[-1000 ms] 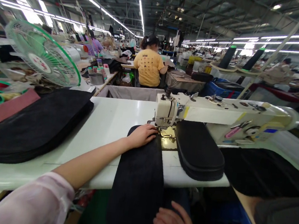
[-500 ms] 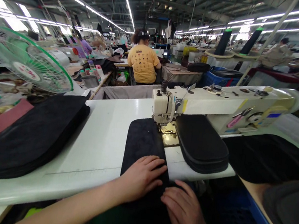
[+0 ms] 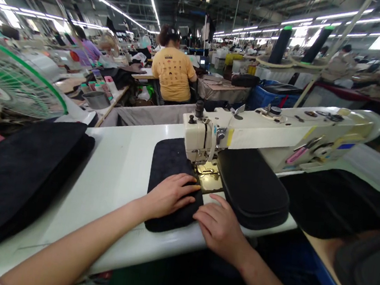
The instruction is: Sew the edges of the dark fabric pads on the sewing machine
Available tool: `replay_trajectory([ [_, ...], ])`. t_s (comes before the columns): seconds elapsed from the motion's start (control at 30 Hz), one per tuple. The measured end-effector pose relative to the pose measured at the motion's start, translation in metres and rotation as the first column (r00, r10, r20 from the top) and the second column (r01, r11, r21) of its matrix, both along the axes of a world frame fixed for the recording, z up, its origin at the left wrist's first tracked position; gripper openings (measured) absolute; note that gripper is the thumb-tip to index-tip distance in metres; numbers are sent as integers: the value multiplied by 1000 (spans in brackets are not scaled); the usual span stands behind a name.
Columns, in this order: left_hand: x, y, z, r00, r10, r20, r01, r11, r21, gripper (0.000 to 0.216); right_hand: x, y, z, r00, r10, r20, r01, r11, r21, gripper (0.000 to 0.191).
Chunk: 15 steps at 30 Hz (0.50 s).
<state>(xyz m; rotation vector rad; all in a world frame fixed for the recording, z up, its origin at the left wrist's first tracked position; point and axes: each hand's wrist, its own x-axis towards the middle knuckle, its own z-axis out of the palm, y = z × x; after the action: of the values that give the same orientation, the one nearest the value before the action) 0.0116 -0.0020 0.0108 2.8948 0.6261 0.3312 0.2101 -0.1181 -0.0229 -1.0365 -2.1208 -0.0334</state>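
Note:
A black fabric panel point(image 3: 165, 162) with rounded corners lies on the white sewing table, its right edge running beneath the presser foot of the sewing machine point(image 3: 197, 136). My left hand point(image 3: 171, 195) rests flat on the panel, fingers spread, just in front of the needle area. At the panel's right edge, my right hand point(image 3: 219, 227) touches it with outstretched, slightly bent fingers; its thumb is hard to make out. Close to the right of the needle plate point(image 3: 211, 182) sits a stack of black rounded panels point(image 3: 254, 183).
A thick pile of black panels point(image 3: 22, 177) covers the table's left side, near a green fan point(image 3: 20, 80). More black pieces point(image 3: 338, 202) lie at right, above a blue crate point(image 3: 299, 267). Thread cones point(image 3: 281, 45) stand behind the machine. A person in a yellow shirt point(image 3: 173, 78) sits ahead.
Both hands and the black panel have moved forward, away from me; the panel's near end now lies on the table. The view has shifted slightly right.

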Motion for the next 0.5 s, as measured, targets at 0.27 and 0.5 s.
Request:
replay_trajectory([
  [0.27, -4, 49, 1, 992, -128, 11, 126, 987, 96, 34, -6, 50, 0, 991, -91, 100, 99, 992, -76, 21],
  [0.5, -15, 27, 3, 956, -277, 94, 277, 961, 8, 31, -9, 33, -1, 984, -124, 125, 141, 980, -144, 21],
])
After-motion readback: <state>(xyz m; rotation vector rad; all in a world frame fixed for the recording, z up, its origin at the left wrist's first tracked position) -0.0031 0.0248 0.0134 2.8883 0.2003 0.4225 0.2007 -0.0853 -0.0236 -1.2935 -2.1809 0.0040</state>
